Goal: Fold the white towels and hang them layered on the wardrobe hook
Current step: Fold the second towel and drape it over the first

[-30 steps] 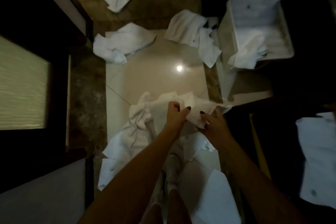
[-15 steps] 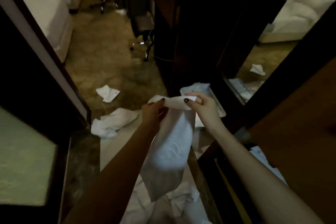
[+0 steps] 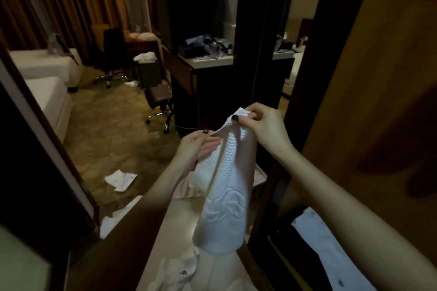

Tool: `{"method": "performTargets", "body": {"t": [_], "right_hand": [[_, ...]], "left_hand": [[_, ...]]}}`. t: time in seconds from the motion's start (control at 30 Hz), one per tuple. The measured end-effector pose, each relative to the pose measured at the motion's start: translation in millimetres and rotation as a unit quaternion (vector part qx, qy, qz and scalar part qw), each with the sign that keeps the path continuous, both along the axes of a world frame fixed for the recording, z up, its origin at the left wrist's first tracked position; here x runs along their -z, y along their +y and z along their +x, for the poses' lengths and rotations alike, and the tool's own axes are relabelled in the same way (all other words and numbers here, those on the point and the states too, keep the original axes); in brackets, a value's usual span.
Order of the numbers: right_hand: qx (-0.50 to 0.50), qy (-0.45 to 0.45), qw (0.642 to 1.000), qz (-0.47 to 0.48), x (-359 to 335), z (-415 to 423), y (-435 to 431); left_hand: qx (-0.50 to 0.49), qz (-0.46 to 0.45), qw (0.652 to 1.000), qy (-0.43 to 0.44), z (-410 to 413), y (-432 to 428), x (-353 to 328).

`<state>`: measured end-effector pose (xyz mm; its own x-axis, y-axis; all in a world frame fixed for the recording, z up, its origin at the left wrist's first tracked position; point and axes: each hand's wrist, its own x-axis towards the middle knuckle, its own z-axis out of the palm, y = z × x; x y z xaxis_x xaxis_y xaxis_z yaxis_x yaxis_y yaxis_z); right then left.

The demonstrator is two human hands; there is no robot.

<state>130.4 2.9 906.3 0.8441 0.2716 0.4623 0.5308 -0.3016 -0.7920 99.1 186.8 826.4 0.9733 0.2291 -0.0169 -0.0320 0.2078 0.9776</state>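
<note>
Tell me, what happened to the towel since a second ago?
The towel came up off the heap by the person's feet and now hangs long in the air. The right hand rose higher than the left hand, tilting the top edge. Both hands kept pinching that edge. The crumpled towel on the carpet stayed put.

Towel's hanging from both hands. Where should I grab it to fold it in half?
Probably the free bottom hem of the towel: it hangs straight and loose. Keep the right hand pinching the top corner; bring the left hand down, coming from below.
</note>
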Motion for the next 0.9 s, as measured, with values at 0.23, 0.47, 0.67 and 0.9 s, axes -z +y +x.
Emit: {"method": "performTargets", "body": {"t": [0.23, 0.47, 0.67, 0.9], "right_hand": [[0.044, -0.017, 0.999, 0.017, -24, -12, -65], [0.145, -0.048, 0.988, 0.016, -29, -24, -146], [0.217, -0.045, 0.975, 0.021, -12, -49, -220], [0.268, -0.008, 0.963, 0.015, 9, -73, -312]], "left_hand": [[0.079, 0.167, 0.982, -0.026, 3, -61, 7], [0.098, 0.175, 0.979, -0.027, 6, -134, 7], [0.195, 0.268, 0.942, -0.046, 12, -185, 11], [0.212, 0.188, 0.953, -0.105, 19, -242, 9]]}}
